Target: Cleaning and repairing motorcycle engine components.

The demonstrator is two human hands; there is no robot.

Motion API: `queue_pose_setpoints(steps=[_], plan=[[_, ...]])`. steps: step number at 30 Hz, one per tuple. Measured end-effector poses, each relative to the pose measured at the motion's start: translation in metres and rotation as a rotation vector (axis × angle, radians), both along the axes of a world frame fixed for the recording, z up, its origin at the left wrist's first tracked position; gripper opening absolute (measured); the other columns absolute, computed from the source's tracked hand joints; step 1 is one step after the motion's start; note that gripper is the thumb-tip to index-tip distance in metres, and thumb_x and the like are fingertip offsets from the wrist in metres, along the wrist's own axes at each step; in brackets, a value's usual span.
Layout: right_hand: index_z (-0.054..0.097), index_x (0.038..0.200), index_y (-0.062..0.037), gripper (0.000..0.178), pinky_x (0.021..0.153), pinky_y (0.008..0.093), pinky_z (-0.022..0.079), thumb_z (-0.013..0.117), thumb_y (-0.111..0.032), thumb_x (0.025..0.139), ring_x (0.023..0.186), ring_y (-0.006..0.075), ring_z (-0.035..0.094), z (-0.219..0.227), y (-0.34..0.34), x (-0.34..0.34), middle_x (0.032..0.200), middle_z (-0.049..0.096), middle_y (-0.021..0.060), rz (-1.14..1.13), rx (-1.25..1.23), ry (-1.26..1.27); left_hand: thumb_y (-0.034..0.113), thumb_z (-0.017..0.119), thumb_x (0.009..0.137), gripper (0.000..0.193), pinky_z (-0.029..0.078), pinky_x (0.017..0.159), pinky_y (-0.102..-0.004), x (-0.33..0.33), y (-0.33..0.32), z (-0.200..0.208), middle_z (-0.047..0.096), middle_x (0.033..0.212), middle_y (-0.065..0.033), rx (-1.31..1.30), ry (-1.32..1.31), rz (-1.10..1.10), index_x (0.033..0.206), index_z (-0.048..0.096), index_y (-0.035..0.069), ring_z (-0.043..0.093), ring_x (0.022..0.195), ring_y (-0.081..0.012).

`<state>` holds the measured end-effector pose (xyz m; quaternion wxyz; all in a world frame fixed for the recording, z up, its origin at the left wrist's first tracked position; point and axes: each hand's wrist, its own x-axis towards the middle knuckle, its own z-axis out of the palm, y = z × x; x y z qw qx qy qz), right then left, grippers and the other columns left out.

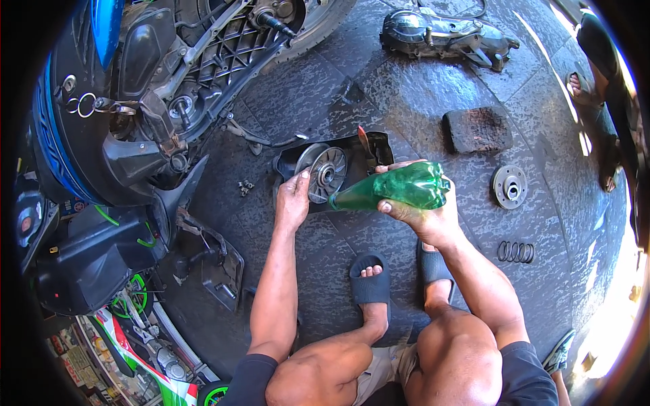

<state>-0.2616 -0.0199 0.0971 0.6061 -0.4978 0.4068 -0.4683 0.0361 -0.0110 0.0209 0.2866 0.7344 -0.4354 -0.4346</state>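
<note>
My left hand (292, 204) is closed on the rim of a finned metal pulley disc (332, 172) and tips it on edge. A second smooth disc (309, 157) sits just behind it. In my right hand (432, 220) lies a green plastic bottle (406, 187), held nearly level. Its narrow neck points left at the disc's lower edge. I cannot tell whether liquid is flowing. Beneath the discs is a black plastic cover (386, 145) used like a tray, with a red-tipped tool (364, 140) standing in it.
A partly dismantled scooter (223, 61) fills the left. A metal engine casing (450, 37) lies at the back. To the right are a dark block (478, 130), a round flanged plate (501, 184) and a coil spring (516, 252). Small bolts (246, 187) lie left. Another person's foot (575, 84) stands far right.
</note>
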Motion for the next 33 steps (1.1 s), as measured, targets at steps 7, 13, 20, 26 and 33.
queue_pose_setpoints(steps=[7, 13, 20, 26, 33], plan=[[0.066, 0.11, -0.001, 0.046, 0.087, 0.0306, 0.053, 0.088, -0.014, 0.072, 0.099, 0.0145, 0.066, 0.001, -0.002, 0.001, 0.113, 0.07, 0.0092, -0.017, 0.015, 0.001, 0.034, 0.05, 0.104, 0.041, 0.048, 0.064, -0.0235, -0.003, 0.0, 0.002, 0.069, 0.093, -0.0016, 0.006, 0.172, 0.083, 0.121, 0.067, 0.001, 0.057, 0.076, -0.0054], [0.065, 0.111, -0.0005, 0.047, 0.087, 0.0303, 0.053, 0.088, -0.014, 0.073, 0.099, 0.0145, 0.066, -0.006, 0.001, 0.003, 0.112, 0.07, 0.01, -0.132, 0.115, -0.183, 0.035, 0.052, 0.103, 0.042, 0.049, 0.068, -0.0237, -0.004, 0.0, 0.002, 0.069, 0.095, -0.003, 0.03, 0.16, 0.061, 0.122, 0.066, 0.0, 0.058, 0.08, -0.0065], [0.068, 0.108, -0.0025, 0.042, 0.08, 0.0278, 0.053, 0.088, -0.015, 0.073, 0.087, 0.0112, 0.067, -0.001, 0.004, 0.002, 0.097, 0.073, 0.0049, -0.015, 0.123, -0.032, 0.033, 0.056, 0.101, 0.046, 0.048, 0.092, -0.0279, 0.0, 0.001, 0.001, 0.069, 0.112, -0.0115, 0.003, 0.011, 0.019, 0.127, 0.061, -0.005, 0.061, 0.104, -0.0135], [0.065, 0.11, -0.0012, 0.045, 0.085, 0.0302, 0.053, 0.087, -0.015, 0.073, 0.095, 0.014, 0.066, -0.006, 0.008, 0.002, 0.105, 0.071, 0.0086, -0.065, 0.107, 0.032, 0.029, 0.057, 0.1, 0.043, 0.047, 0.095, -0.0298, 0.0, 0.001, 0.0, 0.07, 0.115, -0.0129, 0.007, -0.033, 0.027, 0.127, 0.061, -0.005, 0.061, 0.107, -0.0151], [0.063, 0.113, 0.0001, 0.047, 0.093, 0.0339, 0.051, 0.086, -0.009, 0.073, 0.106, 0.0196, 0.065, -0.005, 0.012, 0.001, 0.115, 0.069, 0.013, -0.075, 0.028, 0.035, 0.028, 0.056, 0.1, 0.042, 0.047, 0.095, -0.0296, 0.0, 0.002, -0.001, 0.07, 0.114, -0.0133, -0.009, -0.02, 0.026, 0.125, 0.062, -0.005, 0.062, 0.107, -0.0157]])
